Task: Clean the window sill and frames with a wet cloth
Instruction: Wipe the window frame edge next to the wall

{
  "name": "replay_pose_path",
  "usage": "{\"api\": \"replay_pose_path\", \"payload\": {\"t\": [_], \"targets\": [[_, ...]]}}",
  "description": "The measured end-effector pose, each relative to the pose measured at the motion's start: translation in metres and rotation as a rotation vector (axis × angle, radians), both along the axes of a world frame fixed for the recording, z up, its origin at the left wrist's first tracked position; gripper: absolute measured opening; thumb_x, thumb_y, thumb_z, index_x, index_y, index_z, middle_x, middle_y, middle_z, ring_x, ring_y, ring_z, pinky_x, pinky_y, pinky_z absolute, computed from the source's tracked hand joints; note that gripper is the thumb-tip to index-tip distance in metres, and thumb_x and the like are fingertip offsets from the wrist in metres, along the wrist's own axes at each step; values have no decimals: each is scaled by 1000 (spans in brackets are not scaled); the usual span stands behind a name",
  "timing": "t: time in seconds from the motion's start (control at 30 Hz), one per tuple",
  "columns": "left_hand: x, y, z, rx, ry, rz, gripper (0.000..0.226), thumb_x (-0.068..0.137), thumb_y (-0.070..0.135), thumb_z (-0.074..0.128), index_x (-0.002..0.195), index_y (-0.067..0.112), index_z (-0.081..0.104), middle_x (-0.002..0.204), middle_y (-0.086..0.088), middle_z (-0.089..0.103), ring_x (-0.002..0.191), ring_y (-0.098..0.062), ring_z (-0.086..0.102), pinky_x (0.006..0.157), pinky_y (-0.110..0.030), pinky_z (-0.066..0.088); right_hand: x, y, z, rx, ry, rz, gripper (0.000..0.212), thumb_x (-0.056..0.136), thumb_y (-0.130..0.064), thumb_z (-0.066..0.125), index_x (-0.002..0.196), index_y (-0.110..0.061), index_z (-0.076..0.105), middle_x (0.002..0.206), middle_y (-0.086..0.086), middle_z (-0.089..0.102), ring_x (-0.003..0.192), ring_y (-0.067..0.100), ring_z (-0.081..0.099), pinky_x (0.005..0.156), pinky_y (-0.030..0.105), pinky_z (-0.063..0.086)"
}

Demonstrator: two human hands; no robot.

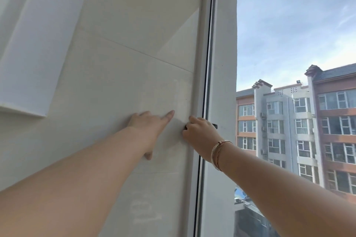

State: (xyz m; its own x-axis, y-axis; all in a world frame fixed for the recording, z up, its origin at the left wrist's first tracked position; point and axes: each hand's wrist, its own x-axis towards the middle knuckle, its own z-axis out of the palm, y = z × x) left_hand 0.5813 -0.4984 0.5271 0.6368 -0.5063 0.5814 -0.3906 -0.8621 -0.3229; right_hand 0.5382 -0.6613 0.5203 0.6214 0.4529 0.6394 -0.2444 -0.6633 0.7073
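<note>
Frame [200, 82], white with a black seal strip, runs upright between the tiled wall [115, 63] on the left and the glass [289, 44] on the right. One left hand [152, 129] lies flat on the wall just left of the frame, fingers straight and spread, its grip apart with nothing in it. One right hand [200, 132] is at the frame, fingers curled, grip clamped on a small dark thing [214, 126] that is mostly hidden; what it is cannot be told. Two bracelets [218, 152] circle the right wrist. Apartment blocks [298, 121] stand far outside.
</note>
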Motion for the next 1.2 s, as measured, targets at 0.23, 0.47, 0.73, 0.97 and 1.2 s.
{"api": "replay_pose_path", "payload": {"t": [0.23,0.47,0.73,0.97,1.2], "targets": [[8,-2,1,7,-32,-16,140,57,40,87,147,33,-20,133,4,48,128,-24,39,93,-36,39,-11,-7,36,79,60,8,31,72,3,56,63,-23,42,71,-2,44,96,22,51,74,24,34],[19,-5,-3,20,-62,1,141,56,40,88,147,31,-20,139,2,44,128,-26,40,96,-40,40,-7,15,82,192,-146,-104,30,78,9,52,98,-10,64,102,10,57,107,28,51,85,29,41],[4,2,-31,-113,-86,53,120,71,35,79,148,32,-13,139,0,40,129,-27,34,98,-40,33,2,8,-29,166,25,48,42,51,18,61,52,-13,33,60,1,47,80,24,52,62,28,39],[-41,20,-80,-82,-70,39,89,84,11,54,150,27,-4,137,-2,36,124,-26,35,95,-37,31,1,16,-141,201,60,123,28,11,8,44,27,-15,47,33,-5,39,42,15,49,41,14,26],[-105,73,-126,18,43,11,65,78,-2,47,136,25,35,124,0,42,115,-23,38,91,-33,30,-49,46,-171,651,348,42,43,62,9,43,86,-16,69,91,1,68,94,21,52,73,27,45]]}}
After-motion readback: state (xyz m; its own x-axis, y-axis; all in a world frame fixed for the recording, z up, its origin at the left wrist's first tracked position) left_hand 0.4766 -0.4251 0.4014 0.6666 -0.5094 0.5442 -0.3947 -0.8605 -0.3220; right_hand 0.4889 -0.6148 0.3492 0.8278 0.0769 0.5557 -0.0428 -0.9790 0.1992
